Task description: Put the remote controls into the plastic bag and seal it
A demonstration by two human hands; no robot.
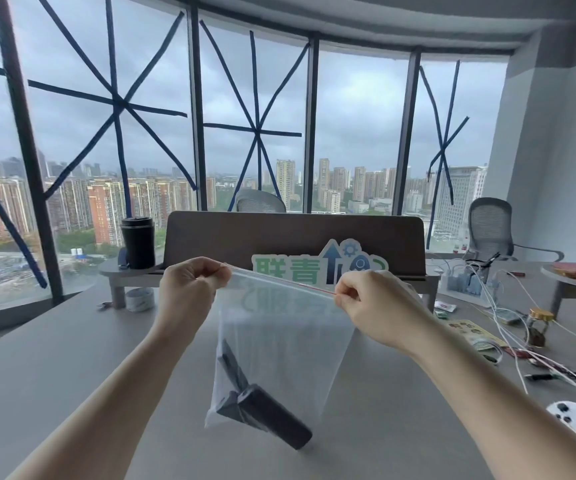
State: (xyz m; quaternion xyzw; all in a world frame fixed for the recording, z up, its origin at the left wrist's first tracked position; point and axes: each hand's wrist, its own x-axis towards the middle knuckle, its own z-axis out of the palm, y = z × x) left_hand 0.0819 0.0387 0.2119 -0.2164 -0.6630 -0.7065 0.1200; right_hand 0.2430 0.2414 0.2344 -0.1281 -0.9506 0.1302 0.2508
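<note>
A clear plastic bag (290,344) with a red zip strip hangs in the air above the grey table (72,358). My left hand (189,289) pinches the left end of the strip, and my right hand (369,303) pinches its right end, so the top edge is stretched taut. Two black remote controls (262,410) lie at the bottom of the bag, one long and slanting, the other thinner behind it. The bag's lower corner rests near the tabletop.
A white controller (570,415) lies at the right table edge. White cables (508,327), a gold-lidded jar (539,325) and small items clutter the right side. A shelf carries a black tumbler (138,242) and a green sign (317,268); a tape roll (140,299) sits under it.
</note>
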